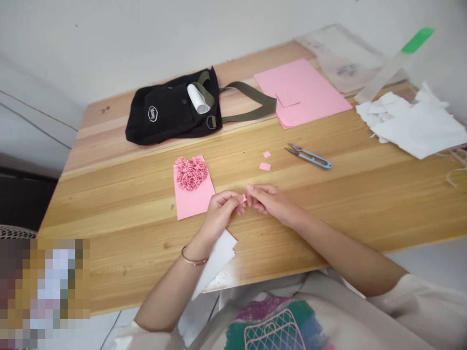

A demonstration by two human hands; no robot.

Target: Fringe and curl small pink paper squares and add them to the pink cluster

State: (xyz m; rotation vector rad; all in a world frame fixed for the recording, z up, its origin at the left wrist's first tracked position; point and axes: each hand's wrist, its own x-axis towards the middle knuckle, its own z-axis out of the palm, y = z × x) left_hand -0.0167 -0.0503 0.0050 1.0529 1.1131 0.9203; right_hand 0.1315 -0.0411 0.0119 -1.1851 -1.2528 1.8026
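Note:
My left hand (pixel 222 206) and my right hand (pixel 268 198) meet over the wooden table (pixel 328 204), fingers pinched together on a tiny pink paper piece (pixel 243 198) between them. Just left of my hands lies a pink card (pixel 191 199) with a heap of small crumpled pink paper bits (pixel 191 172) at its far end. Two small pink paper squares (pixel 265 166) lie beyond my right hand. Blue-handled thread snips (pixel 309 155) rest further right. A white sheet (pixel 219 257) sits under my left wrist at the table's near edge.
A black bag (pixel 171 114) with an olive strap and a white paper roll lies at the back. Pink paper sheets (pixel 301 92) are stacked at the back right. White paper scraps (pixel 416 121) pile up at the right edge. A pixelated patch covers the lower left corner.

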